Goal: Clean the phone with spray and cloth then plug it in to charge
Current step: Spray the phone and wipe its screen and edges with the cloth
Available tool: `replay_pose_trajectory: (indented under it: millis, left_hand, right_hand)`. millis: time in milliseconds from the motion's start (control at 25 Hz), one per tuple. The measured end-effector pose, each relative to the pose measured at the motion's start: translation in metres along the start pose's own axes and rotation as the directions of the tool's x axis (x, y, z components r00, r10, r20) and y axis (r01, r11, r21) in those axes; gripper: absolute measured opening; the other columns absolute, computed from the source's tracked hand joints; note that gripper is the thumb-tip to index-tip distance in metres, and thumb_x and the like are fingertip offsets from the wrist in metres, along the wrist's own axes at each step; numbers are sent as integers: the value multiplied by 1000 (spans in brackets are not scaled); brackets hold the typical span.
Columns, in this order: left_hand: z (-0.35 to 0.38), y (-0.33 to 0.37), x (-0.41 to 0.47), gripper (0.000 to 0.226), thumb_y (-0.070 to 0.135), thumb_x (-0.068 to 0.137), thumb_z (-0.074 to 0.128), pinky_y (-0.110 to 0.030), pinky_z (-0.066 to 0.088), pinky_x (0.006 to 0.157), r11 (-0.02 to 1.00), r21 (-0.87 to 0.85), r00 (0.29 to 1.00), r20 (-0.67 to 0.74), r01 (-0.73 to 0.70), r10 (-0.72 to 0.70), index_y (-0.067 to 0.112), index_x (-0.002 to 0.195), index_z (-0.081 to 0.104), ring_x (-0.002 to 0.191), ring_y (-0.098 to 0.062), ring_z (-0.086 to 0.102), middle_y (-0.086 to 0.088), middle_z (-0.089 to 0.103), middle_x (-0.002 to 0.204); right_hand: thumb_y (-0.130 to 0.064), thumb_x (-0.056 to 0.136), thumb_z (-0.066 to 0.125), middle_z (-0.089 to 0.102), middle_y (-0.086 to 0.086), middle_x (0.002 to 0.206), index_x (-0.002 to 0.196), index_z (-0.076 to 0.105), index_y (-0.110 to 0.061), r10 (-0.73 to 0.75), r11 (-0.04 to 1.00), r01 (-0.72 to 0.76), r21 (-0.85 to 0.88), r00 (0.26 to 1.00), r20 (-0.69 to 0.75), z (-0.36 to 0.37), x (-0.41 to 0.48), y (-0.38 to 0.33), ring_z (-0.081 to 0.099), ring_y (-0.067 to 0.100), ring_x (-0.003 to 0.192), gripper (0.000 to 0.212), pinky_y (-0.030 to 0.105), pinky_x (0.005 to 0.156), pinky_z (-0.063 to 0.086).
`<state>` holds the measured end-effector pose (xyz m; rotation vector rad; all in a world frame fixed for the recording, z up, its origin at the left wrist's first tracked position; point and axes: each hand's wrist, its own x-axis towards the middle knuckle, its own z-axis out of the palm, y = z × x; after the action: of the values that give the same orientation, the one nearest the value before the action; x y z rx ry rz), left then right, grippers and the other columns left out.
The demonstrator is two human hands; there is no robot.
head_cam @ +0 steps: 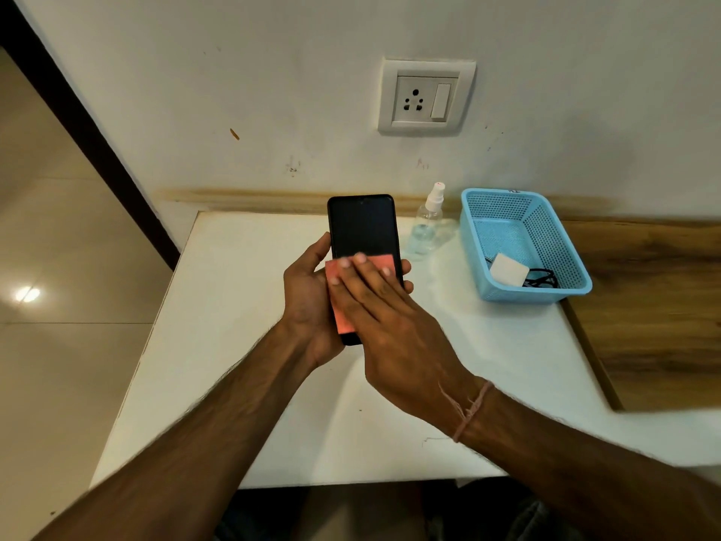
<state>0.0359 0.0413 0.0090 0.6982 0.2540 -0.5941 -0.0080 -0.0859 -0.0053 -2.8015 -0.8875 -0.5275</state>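
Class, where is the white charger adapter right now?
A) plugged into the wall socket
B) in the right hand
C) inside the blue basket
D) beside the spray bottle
C: the white charger adapter lies inside the blue basket, with a black cable beside it.

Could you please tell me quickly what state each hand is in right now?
Left hand: closed, holding the phone.
Right hand: open, flat fingers pressing the cloth on the phone.

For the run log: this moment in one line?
wiping | left hand grips phone | right hand presses cloth onto it | spray bottle on table | charger in basket
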Motion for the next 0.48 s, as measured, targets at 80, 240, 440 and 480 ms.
replay_pose_trajectory:
  millis: [80, 240, 440, 480]
  left_hand:
    - [0, 2, 0, 79, 63, 95, 37, -44, 47, 103, 1000, 3, 1000, -2, -2, 2, 2, 142, 55, 117, -39, 60, -20, 62, 132]
    - [4, 2, -4, 63, 61, 94, 44, -47, 48, 105, 996, 79, 995, -86, -51, 58, 14, 125, 72, 122, -34, 65, -13, 70, 129]
    - [8, 7, -9, 56, 60, 91, 51, -49, 47, 104, 996, 74, 993, -106, -46, 54, 17, 118, 76, 112, -32, 69, -10, 72, 124]
    - [8, 7, -8, 58, 60, 90, 52, -49, 47, 105, 997, 61, 995, -92, -42, 48, 18, 122, 74, 115, -32, 68, -9, 71, 127]
  right_hand:
    - [-13, 89, 32, 36, 12, 153, 145, 39, -4, -30, 999, 30, 10, 1000, -2, -4, -10, 3, 26, 30, 145, 57, 47, 115, 30]
    - [-11, 89, 32, 36, 14, 152, 145, 39, -1, 66, 998, -65, 23, 995, -71, -14, 11, 20, 26, 31, 145, 56, 47, 117, 27]
    - [-10, 90, 33, 34, 13, 154, 146, 39, -6, 136, 990, -132, 40, 986, -100, -14, 49, 22, 23, 31, 146, 56, 48, 119, 22]
    - [-8, 89, 35, 35, 12, 154, 145, 40, -7, 115, 993, -111, 45, 988, -100, -13, 50, 20, 22, 31, 146, 56, 47, 119, 21]
